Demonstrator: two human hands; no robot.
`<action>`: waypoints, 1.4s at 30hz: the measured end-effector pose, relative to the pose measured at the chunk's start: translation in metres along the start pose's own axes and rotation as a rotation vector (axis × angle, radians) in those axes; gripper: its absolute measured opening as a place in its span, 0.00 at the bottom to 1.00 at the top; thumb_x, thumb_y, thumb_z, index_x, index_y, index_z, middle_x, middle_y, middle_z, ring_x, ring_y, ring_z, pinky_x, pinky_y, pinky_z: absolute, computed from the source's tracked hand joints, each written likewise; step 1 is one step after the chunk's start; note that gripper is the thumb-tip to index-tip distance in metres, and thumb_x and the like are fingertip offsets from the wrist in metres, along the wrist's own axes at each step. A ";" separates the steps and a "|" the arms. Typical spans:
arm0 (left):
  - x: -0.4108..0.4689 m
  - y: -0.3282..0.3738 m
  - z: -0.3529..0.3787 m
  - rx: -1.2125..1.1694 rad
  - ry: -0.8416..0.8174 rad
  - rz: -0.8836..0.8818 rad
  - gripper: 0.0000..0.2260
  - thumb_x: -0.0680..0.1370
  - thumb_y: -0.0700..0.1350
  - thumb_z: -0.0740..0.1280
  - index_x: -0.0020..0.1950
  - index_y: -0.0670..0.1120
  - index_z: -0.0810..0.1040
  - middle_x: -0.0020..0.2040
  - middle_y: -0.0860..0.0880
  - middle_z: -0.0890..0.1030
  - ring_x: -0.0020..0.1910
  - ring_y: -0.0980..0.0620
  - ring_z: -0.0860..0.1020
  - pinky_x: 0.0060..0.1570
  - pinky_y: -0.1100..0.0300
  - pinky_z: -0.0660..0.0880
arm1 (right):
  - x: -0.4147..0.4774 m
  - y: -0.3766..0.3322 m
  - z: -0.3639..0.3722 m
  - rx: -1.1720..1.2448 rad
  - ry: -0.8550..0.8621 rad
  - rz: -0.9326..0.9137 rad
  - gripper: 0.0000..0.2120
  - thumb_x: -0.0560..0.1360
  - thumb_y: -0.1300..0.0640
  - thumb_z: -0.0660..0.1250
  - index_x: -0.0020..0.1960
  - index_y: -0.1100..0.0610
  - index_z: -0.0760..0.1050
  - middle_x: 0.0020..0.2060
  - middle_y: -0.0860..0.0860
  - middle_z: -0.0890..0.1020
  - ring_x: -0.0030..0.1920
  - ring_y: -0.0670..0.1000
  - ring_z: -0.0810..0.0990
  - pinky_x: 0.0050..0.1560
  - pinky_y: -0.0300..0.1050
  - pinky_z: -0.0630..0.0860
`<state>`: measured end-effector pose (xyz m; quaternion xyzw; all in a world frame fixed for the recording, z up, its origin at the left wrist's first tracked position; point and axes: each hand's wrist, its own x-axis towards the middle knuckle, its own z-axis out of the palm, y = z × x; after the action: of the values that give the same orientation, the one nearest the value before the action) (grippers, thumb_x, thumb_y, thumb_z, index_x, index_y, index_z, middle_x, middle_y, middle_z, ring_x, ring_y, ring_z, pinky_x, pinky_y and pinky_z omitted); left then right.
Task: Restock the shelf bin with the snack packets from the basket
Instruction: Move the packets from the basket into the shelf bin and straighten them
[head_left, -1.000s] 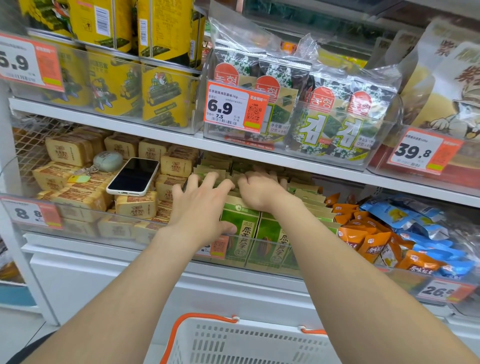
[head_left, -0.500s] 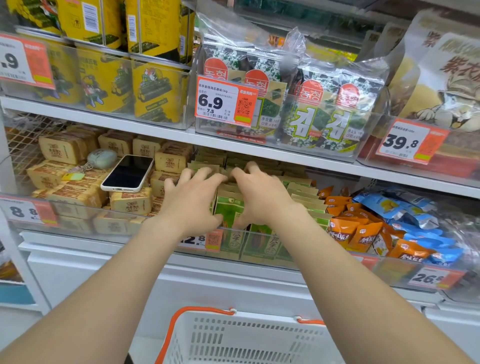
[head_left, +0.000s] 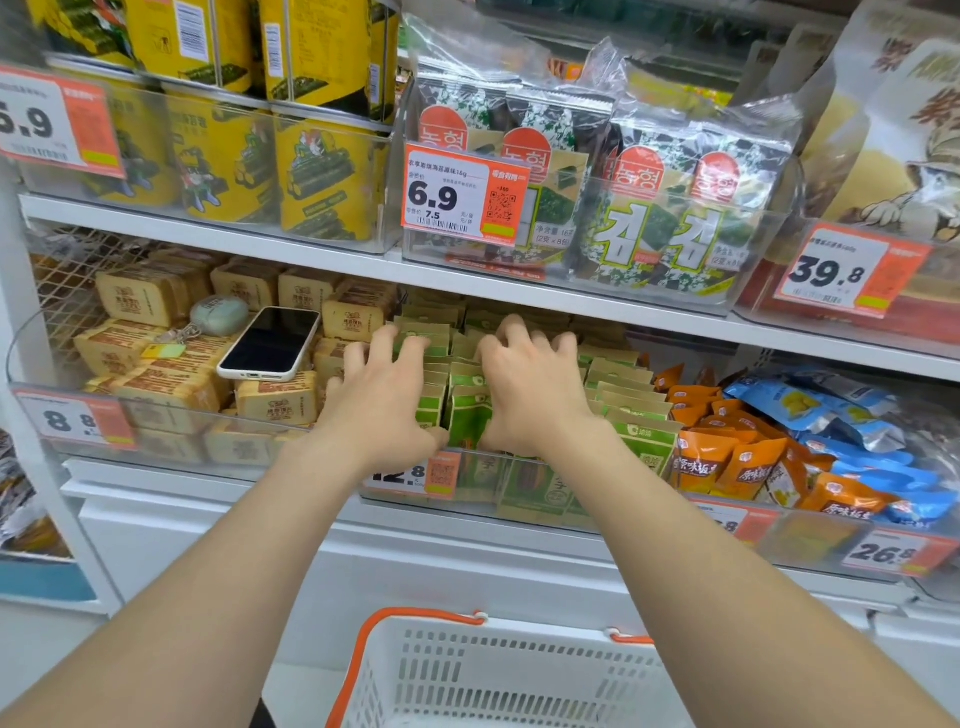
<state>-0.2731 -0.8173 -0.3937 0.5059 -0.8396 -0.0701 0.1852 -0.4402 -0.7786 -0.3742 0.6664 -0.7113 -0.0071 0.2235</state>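
Left grip (head_left: 384, 400): grasping; fingers bent over the tops of the upright green-and-tan paper snack packets (head_left: 470, 415), thumb against the front packet. Right grip (head_left: 535, 395): grasping the same packets just beside it, fingers curled claw-like over the tops, thumb at the front. The packets stand in rows inside the clear plastic shelf bin (head_left: 519, 488), behind its front wall, which carries an orange price tag (head_left: 415, 473). Left of this bin, a white-edged smartphone (head_left: 270, 343) lies screen-up on stacked tan wrapped blocks (head_left: 171, 389). To the right lie orange pouches (head_left: 727, 457) and blue pouches (head_left: 810, 410). Below the arms sits a white slotted plastic basket with an orange handle (head_left: 509, 675).
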 end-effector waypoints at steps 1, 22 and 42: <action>0.001 0.002 0.001 0.014 0.007 -0.006 0.45 0.73 0.59 0.77 0.81 0.54 0.55 0.83 0.47 0.51 0.79 0.38 0.54 0.74 0.36 0.62 | -0.001 0.000 0.002 0.002 0.026 0.002 0.35 0.61 0.50 0.77 0.65 0.55 0.71 0.65 0.57 0.71 0.60 0.62 0.76 0.58 0.60 0.66; -0.012 0.059 0.066 0.377 0.231 0.384 0.45 0.80 0.70 0.52 0.86 0.42 0.44 0.85 0.38 0.51 0.82 0.33 0.54 0.79 0.31 0.44 | -0.078 0.086 0.051 0.164 0.174 0.036 0.37 0.78 0.26 0.53 0.83 0.41 0.53 0.80 0.56 0.63 0.78 0.61 0.61 0.76 0.65 0.59; -0.021 0.040 0.064 0.143 0.261 -0.072 0.46 0.77 0.69 0.55 0.85 0.47 0.37 0.85 0.36 0.41 0.80 0.25 0.37 0.76 0.26 0.39 | -0.090 0.044 0.064 0.161 0.279 0.307 0.44 0.75 0.30 0.57 0.84 0.51 0.55 0.78 0.61 0.65 0.81 0.65 0.56 0.77 0.73 0.47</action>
<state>-0.3220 -0.7841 -0.4453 0.5525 -0.7925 0.0495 0.2535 -0.5011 -0.7070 -0.4459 0.5606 -0.7648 0.1760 0.2643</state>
